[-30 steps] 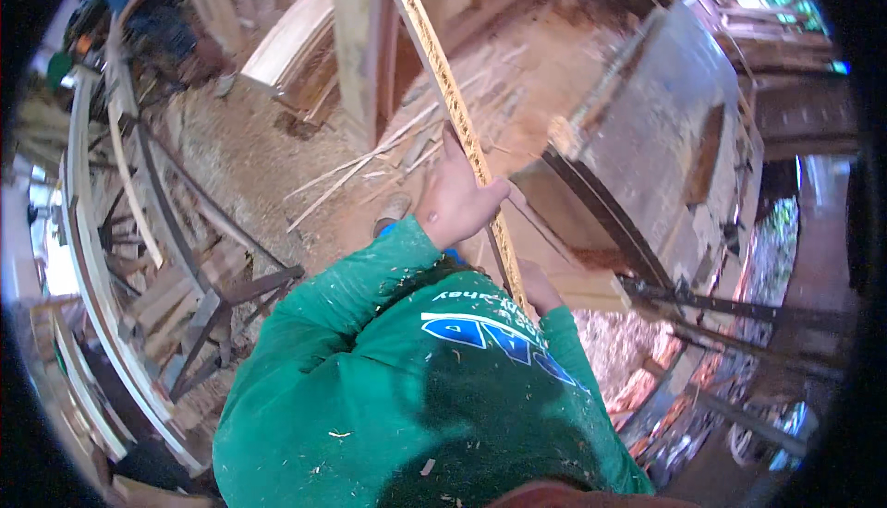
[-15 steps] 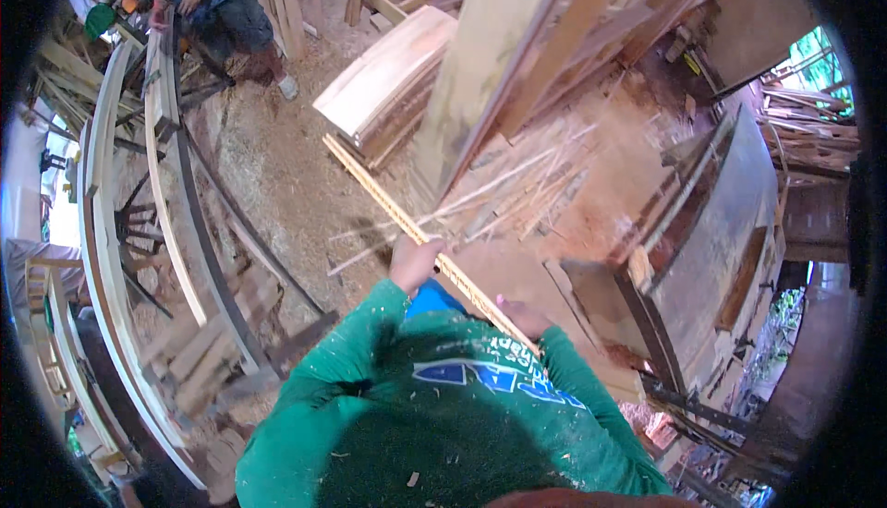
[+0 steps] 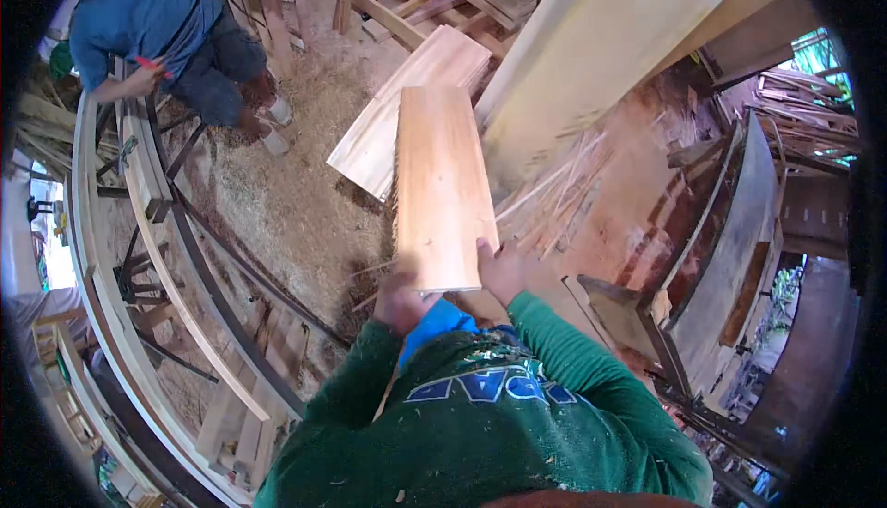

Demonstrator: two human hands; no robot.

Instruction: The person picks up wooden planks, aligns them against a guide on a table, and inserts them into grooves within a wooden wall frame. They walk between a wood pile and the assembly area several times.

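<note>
A short flat wooden board (image 3: 442, 187) with pale reddish grain lies face up in front of me, held by its near end. My left hand (image 3: 403, 299) grips the near left corner from below. My right hand (image 3: 500, 270) holds the near right corner, fingers on its edge. Both green sleeves reach up from my chest. Just beyond the board's far end lies a low stack of similar boards (image 3: 407, 120) on the sawdust floor.
A person in blue (image 3: 157, 28) crouches at the top left beside long curved wooden rails (image 3: 139, 259). A large pale plank (image 3: 601, 55) leans at the upper right. Thin offcut strips (image 3: 554, 203) litter the ground; a workbench (image 3: 730, 259) stands at the right.
The board was seen edge-on as a thin strip before; it has been turned flat, face up. My view has swung toward the stack and the person in blue.
</note>
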